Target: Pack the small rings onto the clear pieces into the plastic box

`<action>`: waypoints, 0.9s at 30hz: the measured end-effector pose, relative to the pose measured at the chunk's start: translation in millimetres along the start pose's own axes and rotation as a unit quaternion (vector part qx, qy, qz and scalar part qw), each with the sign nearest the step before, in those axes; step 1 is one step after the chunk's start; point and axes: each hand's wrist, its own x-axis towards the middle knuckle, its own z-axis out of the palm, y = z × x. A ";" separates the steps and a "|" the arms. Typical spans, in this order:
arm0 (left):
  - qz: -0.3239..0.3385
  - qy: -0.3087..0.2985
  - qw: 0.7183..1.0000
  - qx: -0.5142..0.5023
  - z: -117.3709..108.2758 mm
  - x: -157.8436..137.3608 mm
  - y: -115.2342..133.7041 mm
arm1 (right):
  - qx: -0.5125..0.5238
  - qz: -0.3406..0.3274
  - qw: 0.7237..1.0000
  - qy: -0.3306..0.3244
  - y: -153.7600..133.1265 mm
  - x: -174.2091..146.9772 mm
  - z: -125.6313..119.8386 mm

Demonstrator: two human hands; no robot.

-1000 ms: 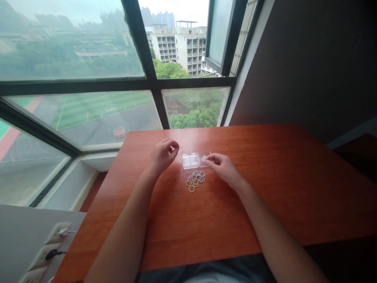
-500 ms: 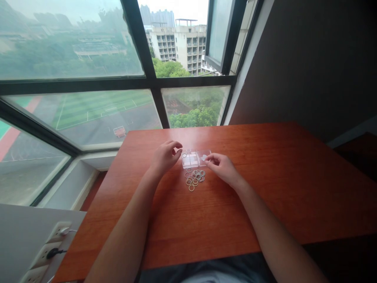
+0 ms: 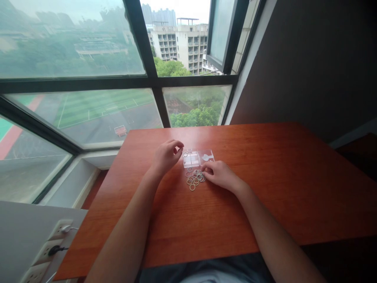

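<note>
My left hand [image 3: 168, 155] is by the left edge of a small clear plastic compartment box [image 3: 191, 162]. Its thumb and index finger are curled together in a pinch; what lies between the tips is too small to make out. One ring [image 3: 185, 154] is in the box's back left compartment. To the right, the box's clear lid [image 3: 209, 154] lies open, with a whitish patch on it. In front of the box is a loose pile of pale, metallic-looking rings [image 3: 194, 180]. My right hand [image 3: 219, 173] reaches the pile's right edge, its fingers bent and a little apart.
The box and rings are on a reddish-brown wooden table [image 3: 224, 220]. Beyond its far edge stands a dark-framed window [image 3: 194, 81], with one pane swung open. A dark wall [image 3: 306, 67] is at the right, and wall sockets with plugs [image 3: 55, 249] are at the lower left.
My right hand has moved from the lid toward me, down to the ring pile, uncovering the lid and its whitish patch. My left hand has stayed by the box's left edge.
</note>
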 end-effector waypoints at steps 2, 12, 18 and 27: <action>0.005 0.006 1.000 -0.003 0.4 -0.2 -0.1 | -0.005 0.001 1.000 0.000 0.0 0.2 0.0; 0.008 -0.005 1.000 -0.002 0.8 -0.4 1.2 | 0.060 -0.014 0.995 0.080 -2.2 3.7 -1.8; 0.019 -0.021 1.000 -0.003 2.0 -0.5 1.0 | 0.085 -0.012 0.977 0.193 -6.2 4.8 -6.6; 0.035 -0.055 0.995 -0.072 5.5 -2.4 22.4 | 0.074 -0.017 0.977 0.201 -7.5 4.2 -7.6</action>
